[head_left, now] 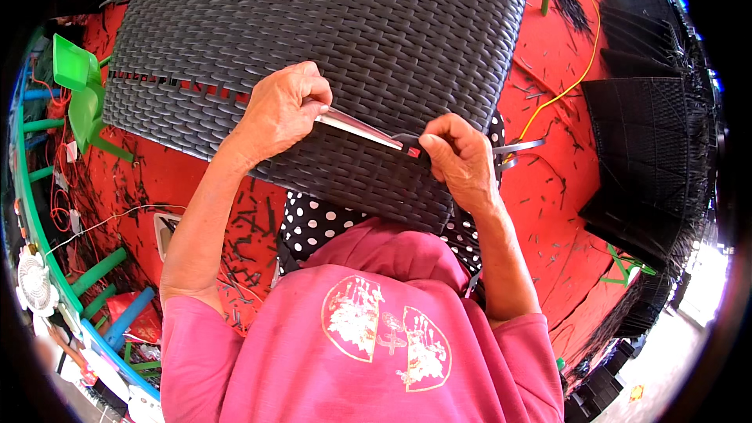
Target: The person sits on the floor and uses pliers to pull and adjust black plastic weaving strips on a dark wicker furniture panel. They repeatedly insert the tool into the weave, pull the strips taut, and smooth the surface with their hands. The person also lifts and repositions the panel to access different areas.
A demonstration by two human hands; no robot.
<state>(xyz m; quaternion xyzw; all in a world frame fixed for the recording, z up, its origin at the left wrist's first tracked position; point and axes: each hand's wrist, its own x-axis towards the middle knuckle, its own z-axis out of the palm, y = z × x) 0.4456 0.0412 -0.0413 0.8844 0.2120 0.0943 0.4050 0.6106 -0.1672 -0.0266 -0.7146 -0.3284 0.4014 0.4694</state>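
Observation:
A woven panel of dark plastic strips (337, 39) lies across my lap, its near edge over a black cloth with white dots (313, 215). Slanting above the weave is a long, narrow, shiny tool (360, 127), with a small red patch near its dark right end. My left hand (286, 106) pinches its left end between thumb and fingers. My right hand (462, 158) is closed around the dark end; its inner fingers are hidden. Grey strip-like ends (521, 147) stick out beyond that hand. A gap in the weave (180, 86) runs left of my left hand.
Dark strip scraps (247, 239) litter the red floor (540, 211). Green plastic chairs (86, 102) stand at the left and far right. Black woven panels (642, 141) are stacked at the right. A yellow cord (560, 94) crosses the floor. A white fan (35, 282) sits far left.

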